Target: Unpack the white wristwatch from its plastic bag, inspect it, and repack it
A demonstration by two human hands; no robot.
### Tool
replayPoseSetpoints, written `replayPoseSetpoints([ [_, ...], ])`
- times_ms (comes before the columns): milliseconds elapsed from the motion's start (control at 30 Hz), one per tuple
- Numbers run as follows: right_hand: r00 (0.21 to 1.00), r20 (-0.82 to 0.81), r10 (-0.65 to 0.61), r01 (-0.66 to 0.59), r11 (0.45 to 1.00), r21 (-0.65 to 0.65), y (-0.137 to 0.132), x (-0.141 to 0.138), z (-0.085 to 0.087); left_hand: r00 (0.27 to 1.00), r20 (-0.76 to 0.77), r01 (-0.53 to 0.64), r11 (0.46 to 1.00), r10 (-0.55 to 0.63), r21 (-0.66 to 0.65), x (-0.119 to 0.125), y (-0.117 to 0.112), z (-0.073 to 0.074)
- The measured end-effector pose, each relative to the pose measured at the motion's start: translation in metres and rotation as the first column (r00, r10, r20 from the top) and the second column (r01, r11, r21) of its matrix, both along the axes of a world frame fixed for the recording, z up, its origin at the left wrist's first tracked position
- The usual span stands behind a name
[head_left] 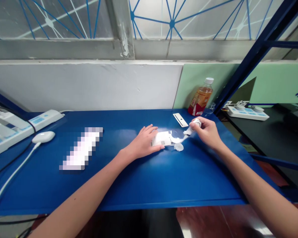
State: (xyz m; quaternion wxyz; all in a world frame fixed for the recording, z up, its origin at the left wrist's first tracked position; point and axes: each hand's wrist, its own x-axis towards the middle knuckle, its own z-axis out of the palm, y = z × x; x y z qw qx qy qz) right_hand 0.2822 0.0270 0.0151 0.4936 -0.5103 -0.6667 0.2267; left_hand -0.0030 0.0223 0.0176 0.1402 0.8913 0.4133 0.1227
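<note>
My left hand (146, 142) lies on the blue table with fingers stretched and thumb apart. It rests against a flat white piece with a printed label (164, 138), partly covering it. Beside that piece is a clear, curved plastic part (177, 135), and a small round whitish disc (178, 147) lies just in front. My right hand (206, 130) is closed, thumb and fingers pinching a small white object with a dark tip (190, 129). Its exact kind I cannot make out. A pale strip runs from near its tip toward the labelled piece.
Behind my right hand stand a drink bottle (201, 99) and a white card with a black line (180, 120). To the left lie a blurred-out phone-shaped item (81, 150), a white mouse-shaped device (44, 137) with a cable, and a power strip (44, 119). A blue metal frame (245, 62) rises right.
</note>
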Motion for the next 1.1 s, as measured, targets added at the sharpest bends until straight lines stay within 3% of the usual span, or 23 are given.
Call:
replayPoseSetpoints([
  [100, 0.961, -0.277, -0.003, -0.019, 0.997, -0.076, 0.005, 0.001, -0.002, 1.0, -0.018, -0.013, 1.0, 0.013, -0.016, 0.0, -0.001, -0.001],
  [200, 0.894, -0.446, 0.038, -0.11, 0.985, -0.137, 0.006, 0.001, 0.001, 1.0, -0.02, -0.013, 0.999, 0.013, -0.033, -0.001, 0.0, -0.002],
  [333, 0.788, -0.611, 0.077, -0.25, 0.947, -0.203, -0.001, -0.011, 0.014, 0.99, 0.144, 0.0, 1.0, 0.003, -0.018, 0.001, -0.003, 0.004],
  [467, 0.718, -0.694, 0.05, -0.34, 0.895, -0.288, -0.004, -0.04, 0.03, 0.866, 0.489, 0.13, 0.991, -0.104, -0.019, 0.014, -0.016, 0.012],
  [567, 0.676, -0.733, 0.069, -0.414, 0.859, -0.301, 0.002, -0.066, 0.041, 0.735, 0.678, 0.188, 0.965, -0.015, -0.183, 0.028, -0.028, 0.015],
  [700, 0.584, -0.795, 0.164, -0.554, 0.796, -0.243, 0.014, -0.094, 0.042, 0.605, 0.758, 0.291, 0.818, 0.244, -0.496, 0.038, -0.035, 0.012],
  [767, 0.512, -0.834, 0.206, -0.59, 0.79, -0.168, 0.019, -0.102, 0.035, 0.525, 0.761, 0.382, 0.693, 0.381, -0.611, 0.039, -0.034, 0.01],
  [867, 0.399, -0.898, 0.185, -0.636, 0.761, -0.126, 0.02, -0.104, 0.024, 0.403, 0.718, 0.552, 0.475, 0.567, -0.685, 0.04, -0.035, 0.009],
  [933, 0.322, -0.926, 0.199, -0.717, 0.689, -0.102, 0.018, -0.101, 0.02, 0.364, 0.67, 0.623, 0.366, 0.647, -0.691, 0.042, -0.036, 0.01],
  [1033, 0.239, -0.939, 0.246, -0.827, 0.558, -0.064, 0.012, -0.095, 0.02, 0.361, 0.625, 0.665, 0.278, 0.692, -0.693, 0.046, -0.038, 0.011],
  [1100, 0.216, -0.942, 0.258, -0.854, 0.518, -0.054, 0.008, -0.093, 0.021, 0.378, 0.61, 0.675, 0.244, 0.696, -0.696, 0.047, -0.039, 0.011],
])
